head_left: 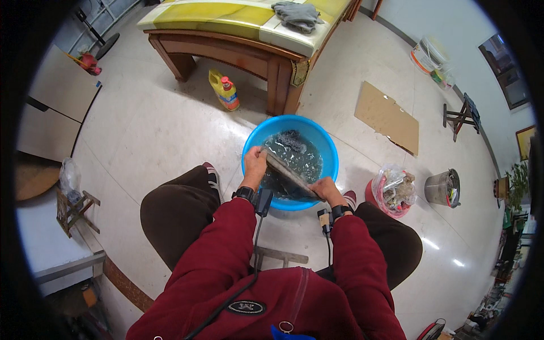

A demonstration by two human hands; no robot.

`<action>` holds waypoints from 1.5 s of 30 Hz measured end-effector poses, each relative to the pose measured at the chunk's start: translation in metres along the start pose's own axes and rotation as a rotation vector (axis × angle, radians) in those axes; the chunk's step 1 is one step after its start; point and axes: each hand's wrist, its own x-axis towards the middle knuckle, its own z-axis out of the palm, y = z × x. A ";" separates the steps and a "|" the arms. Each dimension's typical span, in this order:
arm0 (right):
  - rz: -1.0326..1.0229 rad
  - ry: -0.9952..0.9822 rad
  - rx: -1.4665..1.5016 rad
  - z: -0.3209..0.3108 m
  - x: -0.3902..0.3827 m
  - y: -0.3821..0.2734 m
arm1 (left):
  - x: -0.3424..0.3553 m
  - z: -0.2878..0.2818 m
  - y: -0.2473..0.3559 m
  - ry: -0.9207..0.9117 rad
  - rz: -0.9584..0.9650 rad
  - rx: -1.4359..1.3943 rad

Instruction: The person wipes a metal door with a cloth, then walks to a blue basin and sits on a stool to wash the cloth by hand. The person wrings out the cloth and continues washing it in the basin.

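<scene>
A round blue basin (334, 161) of murky, sudsy water stands on the floor between my feet. Over it, a wet grey-brown cloth (287, 174) is stretched slantwise between my two hands. My left hand (255, 166) grips its upper left end, near the basin's left rim. At the lower right end, my right hand (325, 189) is closed on the cloth beside the near right rim. A dark grey bunched thing (291, 140), perhaps another cloth, lies in the water towards the far side. Part of the water is hidden beneath the stretched cloth.
Beyond the basin stands a wooden table (277, 85) with a grey cloth (297, 15) on top. A yellow bottle (224, 90) is beside its leg. To the right are a lined red bin (392, 192), a metal bucket (443, 187) and flat cardboard (388, 116).
</scene>
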 end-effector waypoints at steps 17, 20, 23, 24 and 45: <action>-0.344 0.385 1.395 -0.037 -0.034 -0.024 | -0.010 -0.026 0.046 0.174 0.248 0.392; -0.369 0.397 1.316 -0.047 -0.032 -0.018 | -0.012 -0.026 0.062 0.165 0.266 0.360; -0.334 0.505 0.579 -0.042 -0.021 -0.003 | -0.010 -0.028 0.053 0.071 0.149 0.692; -0.387 0.534 0.371 -0.034 -0.015 0.003 | -0.010 -0.028 0.045 -0.009 0.123 0.777; -0.358 0.111 0.659 0.105 0.089 -0.063 | 0.033 0.035 -0.069 -0.064 -0.798 -0.643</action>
